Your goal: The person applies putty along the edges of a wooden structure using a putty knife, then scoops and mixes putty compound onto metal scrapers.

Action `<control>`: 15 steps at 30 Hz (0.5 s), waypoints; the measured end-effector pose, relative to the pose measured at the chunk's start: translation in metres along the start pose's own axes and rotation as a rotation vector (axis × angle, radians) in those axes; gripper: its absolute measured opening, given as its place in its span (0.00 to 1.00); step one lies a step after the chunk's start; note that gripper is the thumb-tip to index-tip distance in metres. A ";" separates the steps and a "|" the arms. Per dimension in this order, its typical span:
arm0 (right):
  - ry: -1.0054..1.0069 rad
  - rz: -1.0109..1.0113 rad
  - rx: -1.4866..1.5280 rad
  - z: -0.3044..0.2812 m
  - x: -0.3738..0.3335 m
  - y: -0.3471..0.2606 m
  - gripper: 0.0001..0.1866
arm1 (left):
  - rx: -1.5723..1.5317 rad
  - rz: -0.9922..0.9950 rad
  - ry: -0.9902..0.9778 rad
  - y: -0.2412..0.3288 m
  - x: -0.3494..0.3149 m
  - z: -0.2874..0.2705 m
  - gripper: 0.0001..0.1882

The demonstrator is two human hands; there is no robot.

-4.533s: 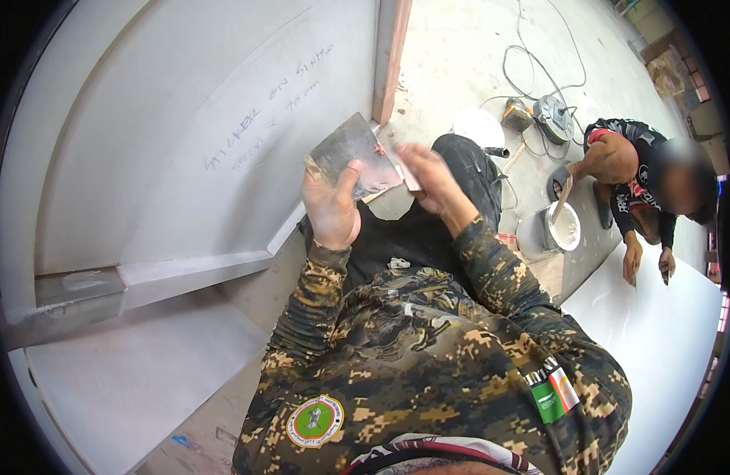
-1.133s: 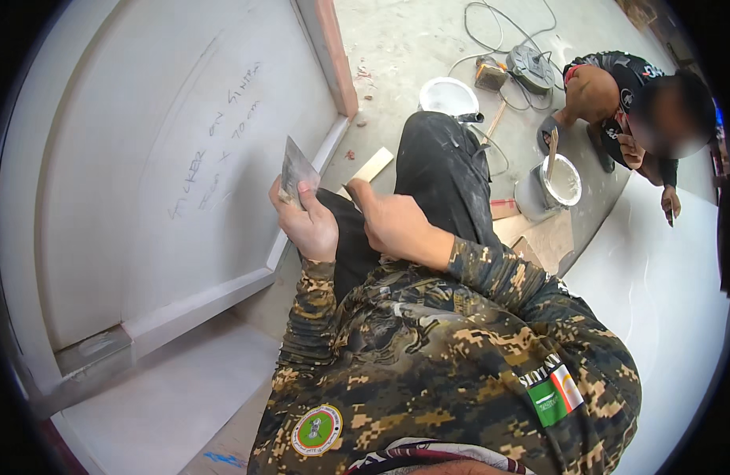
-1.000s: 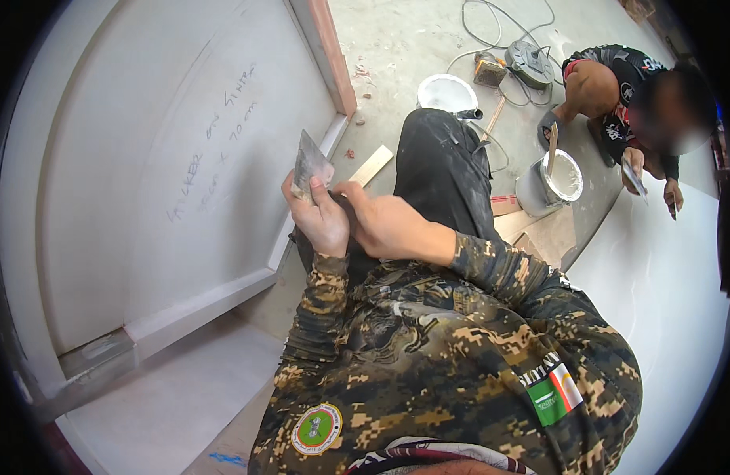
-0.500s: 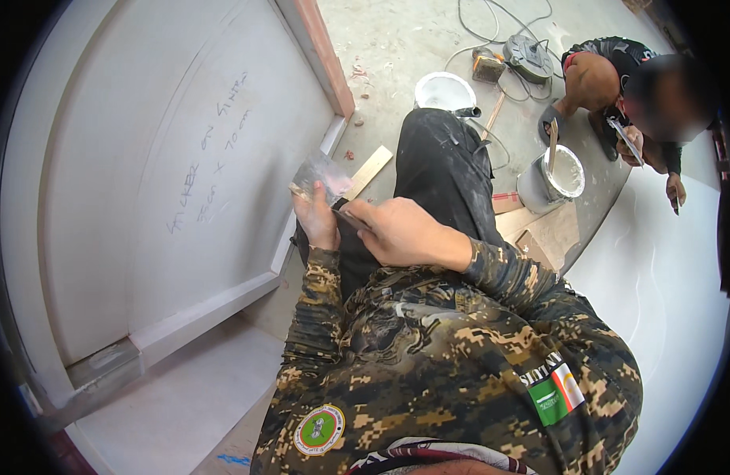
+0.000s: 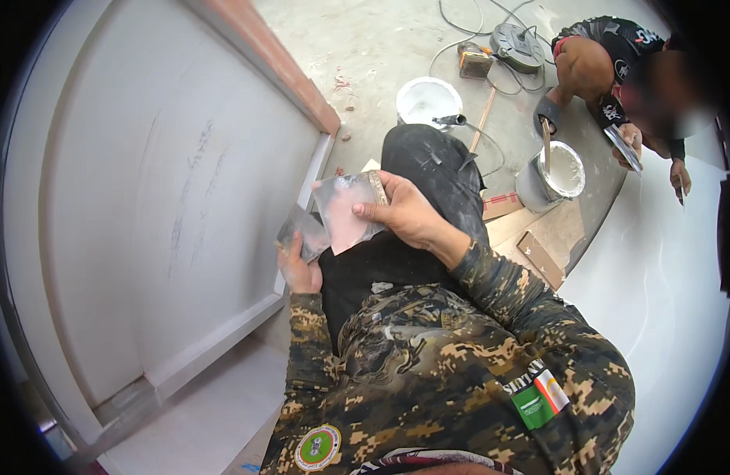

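My right hand [image 5: 412,212] grips a flat putty scraper [image 5: 343,198] by its edge, thumb across the face. Pale pink filler is smeared over that blade, which is turned upward. Just left of it and lower, my left hand [image 5: 301,269] closes on a second putty scraper [image 5: 303,229], a greyish plate partly behind the first one. The two blades overlap in view; whether they touch I cannot tell. Both are held above my dark-trousered leg, beside a large white panel [image 5: 182,206] with faint handwriting.
A white bucket [image 5: 430,96] stands beyond my knee, and another bucket [image 5: 561,176] with a stick in it is to the right. A cable reel [image 5: 517,49] and wood scraps [image 5: 542,260] lie on the floor. At right a person crouches over a white sheet [image 5: 658,293], holding tools.
My right hand has lifted and turned its scraper, so the blade with pink filler now faces up. My left hand has dropped slightly lower and leftward with its scraper. The view has shifted a little.
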State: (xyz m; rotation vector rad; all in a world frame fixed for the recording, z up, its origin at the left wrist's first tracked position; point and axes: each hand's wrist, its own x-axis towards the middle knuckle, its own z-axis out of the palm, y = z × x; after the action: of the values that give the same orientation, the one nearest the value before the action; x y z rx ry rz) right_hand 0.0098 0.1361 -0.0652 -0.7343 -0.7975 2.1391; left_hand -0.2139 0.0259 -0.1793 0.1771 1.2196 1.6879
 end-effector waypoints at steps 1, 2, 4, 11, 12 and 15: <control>0.004 -0.010 0.039 -0.009 0.005 -0.006 0.21 | 0.057 0.042 0.012 -0.003 0.003 0.006 0.22; 0.004 -0.019 0.068 -0.020 0.010 -0.014 0.20 | 0.029 0.041 0.016 -0.005 0.007 0.013 0.21; -0.011 -0.032 0.077 -0.065 0.031 -0.024 0.21 | 0.031 -0.006 0.017 -0.020 0.023 0.033 0.20; -0.039 0.126 0.429 -0.154 0.100 -0.046 0.22 | 0.079 -0.081 0.076 -0.044 0.084 0.102 0.19; -0.045 0.132 0.437 -0.160 0.108 -0.048 0.22 | 0.097 -0.077 0.069 -0.044 0.089 0.115 0.19; -0.061 0.156 0.336 -0.174 0.129 -0.056 0.21 | 0.144 -0.068 0.068 -0.050 0.105 0.142 0.20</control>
State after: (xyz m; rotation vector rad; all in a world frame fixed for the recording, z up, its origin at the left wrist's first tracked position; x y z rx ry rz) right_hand 0.0815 0.3204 -0.1695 -0.5711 -0.4044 2.3659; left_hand -0.1475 0.1963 -0.1931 0.1650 1.3845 1.5591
